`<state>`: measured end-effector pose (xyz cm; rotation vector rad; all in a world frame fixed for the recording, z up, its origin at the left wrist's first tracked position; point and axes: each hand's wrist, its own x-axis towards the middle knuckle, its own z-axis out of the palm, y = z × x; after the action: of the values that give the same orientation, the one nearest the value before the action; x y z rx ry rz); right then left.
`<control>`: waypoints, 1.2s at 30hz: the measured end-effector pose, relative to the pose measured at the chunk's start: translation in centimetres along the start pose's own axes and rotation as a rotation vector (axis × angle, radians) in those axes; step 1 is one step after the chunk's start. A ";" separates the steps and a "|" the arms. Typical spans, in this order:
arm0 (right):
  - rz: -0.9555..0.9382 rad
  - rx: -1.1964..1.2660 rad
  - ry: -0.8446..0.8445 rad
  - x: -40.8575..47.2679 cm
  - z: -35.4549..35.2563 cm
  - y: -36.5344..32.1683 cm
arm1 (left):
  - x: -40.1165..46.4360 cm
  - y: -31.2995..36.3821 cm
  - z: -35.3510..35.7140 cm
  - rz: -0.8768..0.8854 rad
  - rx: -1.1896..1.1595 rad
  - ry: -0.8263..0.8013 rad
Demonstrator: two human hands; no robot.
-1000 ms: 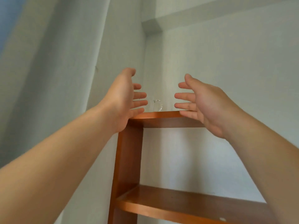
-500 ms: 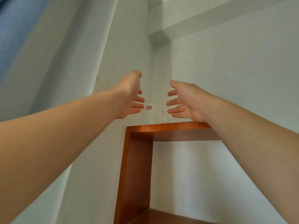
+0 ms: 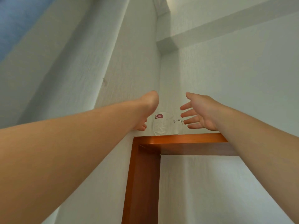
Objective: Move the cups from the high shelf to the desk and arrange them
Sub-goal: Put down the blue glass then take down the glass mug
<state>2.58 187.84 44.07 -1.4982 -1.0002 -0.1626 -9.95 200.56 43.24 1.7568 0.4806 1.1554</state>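
Both arms have stretched farther up since the earlier frame, bringing the hands level with the clear glass cup (image 3: 166,124). The left hand (image 3: 146,109) and right hand (image 3: 199,113) flank it with fingers spread, gripping nothing. The cup stands upright on top of the wooden shelf (image 3: 181,138), against the white wall (image 3: 242,78).

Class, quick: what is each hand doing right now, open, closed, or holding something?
Left hand: open, empty, beside the glass cup.
Right hand: open, fingers spread, empty.
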 end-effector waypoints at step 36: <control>0.255 0.112 -0.207 -0.8 -0.1 0.2 | 1.0 -0.9 0.8 -0.158 -0.253 -0.185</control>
<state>2.23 187.33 43.46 -1.5453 -0.9541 0.2307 -8.63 201.33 42.86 1.5578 0.3390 0.8914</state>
